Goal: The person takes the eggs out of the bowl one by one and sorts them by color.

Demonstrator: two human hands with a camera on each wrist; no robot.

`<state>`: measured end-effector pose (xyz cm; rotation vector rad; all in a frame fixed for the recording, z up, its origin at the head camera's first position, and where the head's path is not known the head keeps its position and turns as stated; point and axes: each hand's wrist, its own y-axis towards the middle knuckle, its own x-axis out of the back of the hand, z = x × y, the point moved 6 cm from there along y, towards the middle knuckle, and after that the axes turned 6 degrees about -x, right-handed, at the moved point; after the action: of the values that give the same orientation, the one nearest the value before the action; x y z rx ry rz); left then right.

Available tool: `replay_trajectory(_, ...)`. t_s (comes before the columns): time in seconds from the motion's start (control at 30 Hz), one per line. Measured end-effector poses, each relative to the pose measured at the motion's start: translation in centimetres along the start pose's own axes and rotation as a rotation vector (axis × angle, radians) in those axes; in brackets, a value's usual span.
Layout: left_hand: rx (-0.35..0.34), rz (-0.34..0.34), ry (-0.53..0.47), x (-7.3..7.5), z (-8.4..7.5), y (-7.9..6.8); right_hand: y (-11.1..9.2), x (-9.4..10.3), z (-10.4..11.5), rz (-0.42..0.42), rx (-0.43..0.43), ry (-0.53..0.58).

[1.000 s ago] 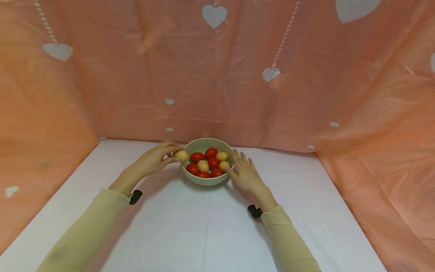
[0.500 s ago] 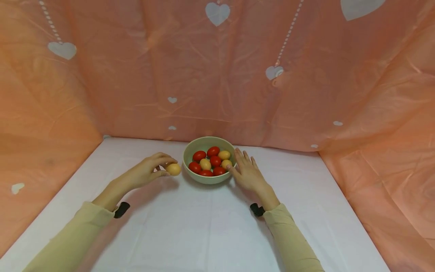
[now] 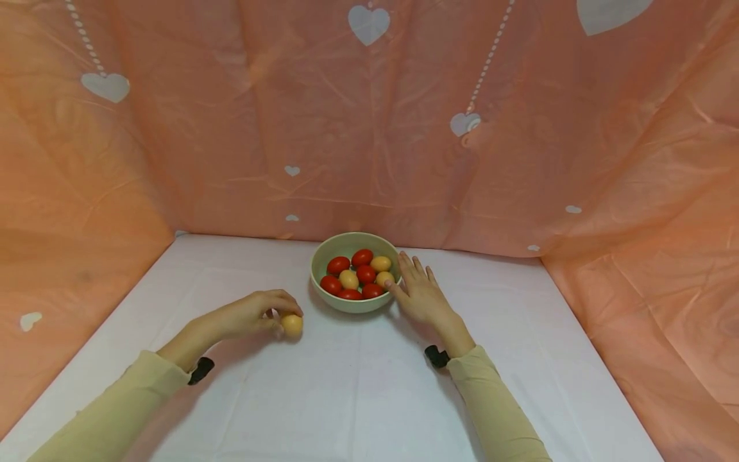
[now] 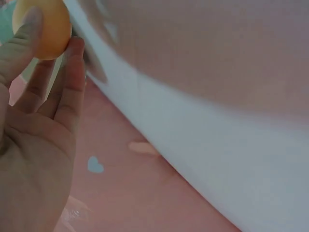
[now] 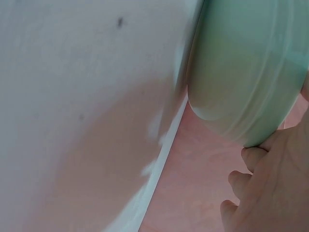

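Observation:
Left of the bowl in the head view, my left hand [image 3: 252, 315] pinches a yellow egg [image 3: 292, 326] close over the white cloth. The left wrist view shows the thumb across the egg's face [image 4: 50, 31] and the fingertips behind it. My right hand [image 3: 424, 300] lies against the right side of a pale green bowl [image 3: 353, 307], fingers extended, thumb over the rim. In the right wrist view its fingertips touch the bowl's outer wall [image 5: 241, 67]. Several red eggs, one a red egg [image 3: 365, 274] in the middle, and yellow eggs [image 3: 349, 280] lie in the bowl.
A white cloth [image 3: 358, 385] covers the table. Behind it hangs a pink curtain [image 3: 323, 128] printed with white hearts, and orange-pink sheets close off both sides. The bowl stands near the table's back edge.
My left hand has carried the yellow egg from the bowl's left rim away from the bowl, down and toward me. The right hand has stayed at the bowl. The head view has shifted slightly.

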<state>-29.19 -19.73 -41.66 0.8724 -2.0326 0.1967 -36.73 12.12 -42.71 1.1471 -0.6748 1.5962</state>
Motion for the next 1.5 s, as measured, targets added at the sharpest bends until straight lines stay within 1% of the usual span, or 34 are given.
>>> replay_trajectory(0.17,0.024,0.058,0.013,-0.8,0.0,-0.1,-0.1,0.1,0.1,-0.012,0.009,0.01)
replay_trajectory(0.27,0.032,0.076,0.03,-1.0,-0.1,-0.1,-0.1,0.1,0.1,-0.014,0.009,0.004)
replay_trajectory(0.37,0.046,0.081,0.033,-1.1,-0.2,-0.2,0.0,0.1,0.1,-0.016,0.01,0.002)
replay_trajectory(0.47,0.059,0.074,0.017,-1.2,-0.2,-0.3,0.0,0.1,0.0,-0.014,0.008,0.002)
replay_trajectory(0.7,0.078,0.027,-0.071,-1.2,-0.1,-0.8,0.0,0.1,0.0,-0.009,0.0,0.0)
replay_trajectory(0.83,0.094,0.018,-0.095,-1.2,0.0,-1.0,0.0,0.0,-0.1,-0.006,0.003,-0.007)
replay_trajectory(0.93,0.107,0.019,-0.098,-1.2,0.0,-1.1,0.0,-0.1,-0.1,-0.006,0.005,-0.016)
replay_trajectory(1.13,0.124,0.025,-0.07,-1.3,0.1,-1.2,0.0,0.0,-0.1,-0.014,0.007,-0.018)
replay_trajectory(1.3,0.129,0.029,-0.048,-1.4,0.0,-1.2,0.0,0.0,0.0,-0.006,0.006,-0.005)
replay_trajectory(1.5,0.127,0.03,-0.049,-1.3,-0.1,-1.2,-0.1,0.0,0.0,0.001,0.002,-0.003)
